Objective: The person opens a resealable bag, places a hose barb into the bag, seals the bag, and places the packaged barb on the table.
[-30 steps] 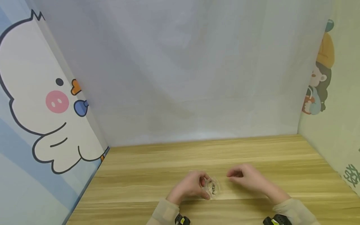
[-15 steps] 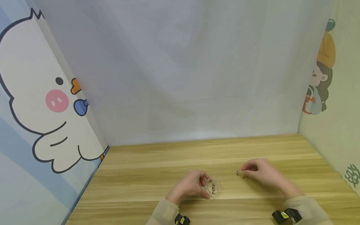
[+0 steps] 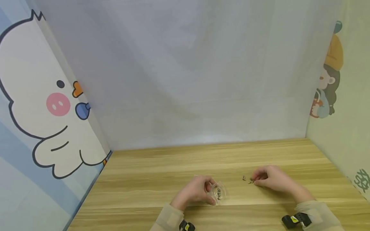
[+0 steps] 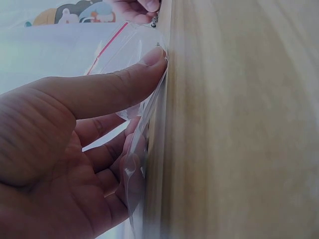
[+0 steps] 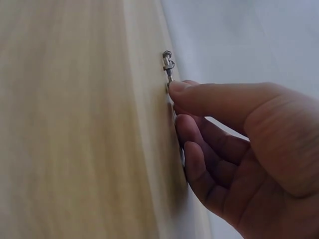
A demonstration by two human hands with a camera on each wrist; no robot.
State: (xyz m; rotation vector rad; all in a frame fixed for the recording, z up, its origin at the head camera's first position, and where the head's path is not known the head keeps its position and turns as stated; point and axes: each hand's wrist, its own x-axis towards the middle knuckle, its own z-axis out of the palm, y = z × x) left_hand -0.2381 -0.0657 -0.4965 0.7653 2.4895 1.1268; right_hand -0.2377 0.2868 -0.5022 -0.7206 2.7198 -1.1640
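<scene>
My left hand (image 3: pixel 199 190) holds a clear plastic zip bag (image 4: pixel 110 47) with a red strip along its opening, low over the table. The thumb presses the bag's edge, while the other fingers lie behind it. Several small metal screws (image 3: pixel 218 193) show through the clear plastic in the head view. To the right, my right hand (image 3: pixel 271 178) is down at the tabletop, thumb and forefinger pinching a small metal screw (image 5: pixel 170 78). More small screws (image 3: pixel 244 177) lie on the wood just left of its fingertips; their exact shape is too small to tell.
The wood-grain table (image 3: pixel 162 163) runs back to a pale grey curtain (image 3: pixel 185 80). Printed panels stand on both sides, a white cartoon duck (image 3: pixel 34 86) on the left one. Dark wrist cameras (image 3: pixel 187 226) sit at both sleeves.
My right hand has moved right, away from the bag, and down to the table. Small screws now lie on the wood beside it. The left hand has stayed in place with the bag.
</scene>
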